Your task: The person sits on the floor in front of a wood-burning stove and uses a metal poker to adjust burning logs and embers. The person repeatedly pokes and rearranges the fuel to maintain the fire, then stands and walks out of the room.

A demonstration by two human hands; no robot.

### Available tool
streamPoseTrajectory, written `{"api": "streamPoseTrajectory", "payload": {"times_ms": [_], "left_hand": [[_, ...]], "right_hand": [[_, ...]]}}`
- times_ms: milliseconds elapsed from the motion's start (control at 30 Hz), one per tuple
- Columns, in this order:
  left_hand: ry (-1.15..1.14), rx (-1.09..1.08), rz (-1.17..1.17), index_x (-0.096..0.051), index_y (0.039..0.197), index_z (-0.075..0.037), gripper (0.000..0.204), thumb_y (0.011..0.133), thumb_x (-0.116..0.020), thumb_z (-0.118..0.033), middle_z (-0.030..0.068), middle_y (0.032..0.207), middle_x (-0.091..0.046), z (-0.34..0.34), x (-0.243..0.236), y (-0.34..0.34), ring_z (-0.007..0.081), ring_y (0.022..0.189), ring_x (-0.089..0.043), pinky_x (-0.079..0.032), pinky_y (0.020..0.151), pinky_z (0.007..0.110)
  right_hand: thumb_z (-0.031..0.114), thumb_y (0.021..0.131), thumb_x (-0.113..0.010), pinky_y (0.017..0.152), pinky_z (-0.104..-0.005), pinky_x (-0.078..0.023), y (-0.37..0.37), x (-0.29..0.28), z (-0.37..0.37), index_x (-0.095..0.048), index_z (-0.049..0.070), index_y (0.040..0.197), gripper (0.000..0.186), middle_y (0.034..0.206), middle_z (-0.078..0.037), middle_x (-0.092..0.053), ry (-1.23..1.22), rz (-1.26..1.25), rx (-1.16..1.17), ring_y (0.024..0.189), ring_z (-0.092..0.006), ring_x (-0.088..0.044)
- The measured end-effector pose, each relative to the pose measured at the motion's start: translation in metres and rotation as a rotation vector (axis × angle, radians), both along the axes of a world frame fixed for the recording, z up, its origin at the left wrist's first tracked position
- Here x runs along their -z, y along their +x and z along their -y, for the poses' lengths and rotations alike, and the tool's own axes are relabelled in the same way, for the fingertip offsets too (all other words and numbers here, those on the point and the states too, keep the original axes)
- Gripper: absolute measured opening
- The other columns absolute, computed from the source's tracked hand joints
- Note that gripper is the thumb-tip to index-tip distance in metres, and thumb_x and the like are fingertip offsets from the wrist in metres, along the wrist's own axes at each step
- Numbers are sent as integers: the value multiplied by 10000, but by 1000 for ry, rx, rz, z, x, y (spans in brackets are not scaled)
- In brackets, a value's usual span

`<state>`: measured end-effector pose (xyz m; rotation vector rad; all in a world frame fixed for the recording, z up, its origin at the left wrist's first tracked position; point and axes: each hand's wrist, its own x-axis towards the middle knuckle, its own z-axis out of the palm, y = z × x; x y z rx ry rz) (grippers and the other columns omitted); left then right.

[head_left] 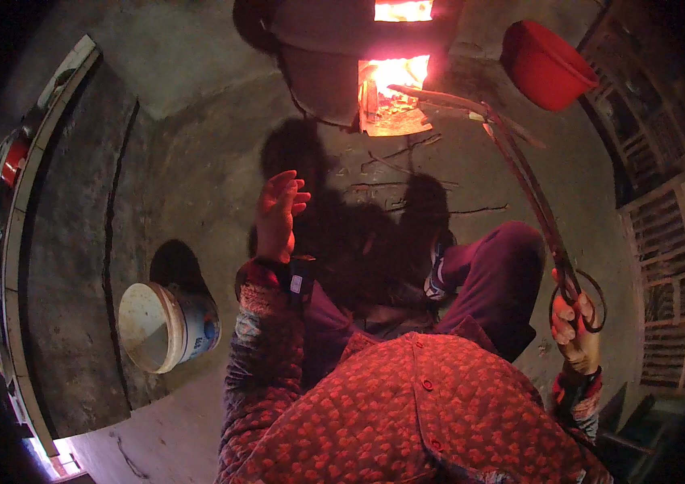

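My left hand (282, 218) is raised left of centre with its fingers apart and slightly curled, holding nothing. At the lower right, my right hand (574, 331) grips the looped handles of long metal fire tongs (533, 189). The tongs reach up to a pale wooden stick (443, 99), whose far end lies in the glowing lower opening of a dark stove (318, 77); whether the jaws are closed on it I cannot tell. Bright flames (383, 81) fill that opening.
Several thin sticks (407, 185) lie on the floor before the stove. A white bucket (157, 323) stands at my left beside a tiled ledge (76, 56). A red basin (548, 73) is at the upper right, near wooden slatted racks (657, 282).
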<state>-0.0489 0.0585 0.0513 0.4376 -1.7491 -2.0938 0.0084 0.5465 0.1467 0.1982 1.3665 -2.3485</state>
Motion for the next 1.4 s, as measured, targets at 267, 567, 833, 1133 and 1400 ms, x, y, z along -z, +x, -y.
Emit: {"api": "streamPoseTrajectory", "payload": {"times_ms": [267,567,833,1133,1400], "left_hand": [[10,-11,-25,-558,1152,-116,291,903,-580,-266,38,1047,-606,2,3,1,125,828,-603,-464,708,253],[5,-27,-33,-576,1124,-105,283,898,-588,-275,47,1024,-612,7,1,5,129,819,-607,-469,698,258],[-2,-41,-9,-555,1147,-86,283,901,-565,-227,55,1026,-612,4,-2,8,138,800,-605,-455,702,270],[34,2,-26,-556,1146,-110,307,890,-597,-273,37,1043,-601,1,-1,3,117,829,-595,-466,712,246],[18,-21,7,-551,1144,-86,273,901,-569,-209,52,1031,-608,1,-4,2,128,800,-601,-462,696,258]], "right_hand": [[336,952,-451,454,-248,-361,-16,29,24,-312,88,1378,513,708,20,-394,-395,113,-101,495,-88,-387],[380,955,-437,453,-234,-287,-61,56,95,-293,114,1385,526,722,25,-370,-603,175,-239,509,-83,-339],[365,943,-474,450,-211,-311,-70,78,103,-343,151,1364,490,701,55,-366,-490,88,-273,507,-57,-346],[343,960,-448,431,-221,-296,-67,80,92,-295,121,1389,507,696,42,-356,-427,172,-240,480,-58,-326],[345,953,-461,458,-221,-330,-100,83,114,-384,117,1327,445,705,48,-378,-618,149,-309,507,-56,-375]]}}
